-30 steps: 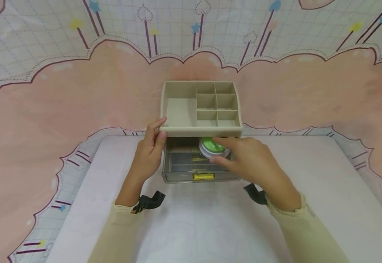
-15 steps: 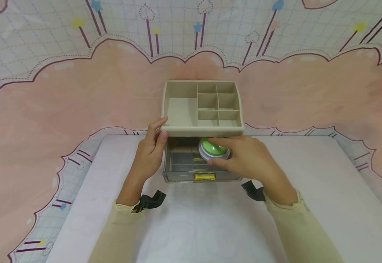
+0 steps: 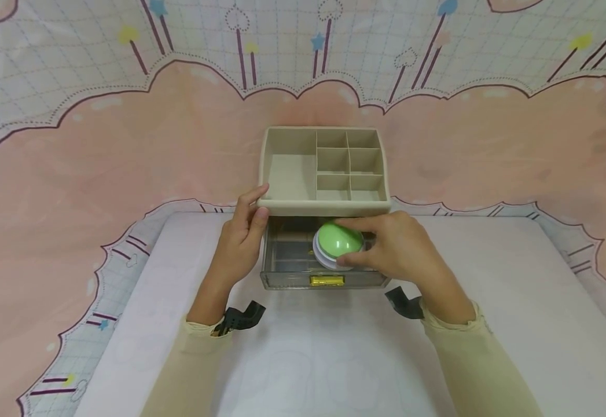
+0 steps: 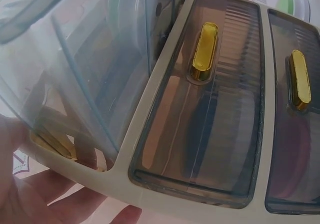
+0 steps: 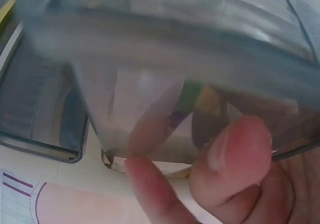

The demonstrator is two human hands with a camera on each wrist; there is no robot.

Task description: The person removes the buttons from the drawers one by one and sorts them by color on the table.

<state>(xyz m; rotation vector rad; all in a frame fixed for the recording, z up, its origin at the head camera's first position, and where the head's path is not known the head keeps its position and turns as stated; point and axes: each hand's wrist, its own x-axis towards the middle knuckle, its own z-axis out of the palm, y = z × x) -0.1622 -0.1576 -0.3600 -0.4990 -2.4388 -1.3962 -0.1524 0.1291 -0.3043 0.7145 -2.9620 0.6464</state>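
In the head view my right hand pinches a round container with a shiny green domed top and a white base between thumb and forefinger. It is tilted over the pulled-out clear grey drawer, under the front edge of the cream desk organizer. My left hand holds the organizer's front left corner, thumb at the front and a fingertip over the rim. Through the drawer wall in the left wrist view, the container shows blurred. The right wrist view shows my right fingers close to the drawer's side.
Divided compartments form the organizer's top. Below the pulled-out drawer, shut drawers with gold handles show in the left wrist view. A white table lies under everything, and a pink patterned cloth hangs behind.
My right hand has drawn the green-topped container slightly forward from under the organizer's edge, and more of its top shows. My left hand keeps its hold on the corner.
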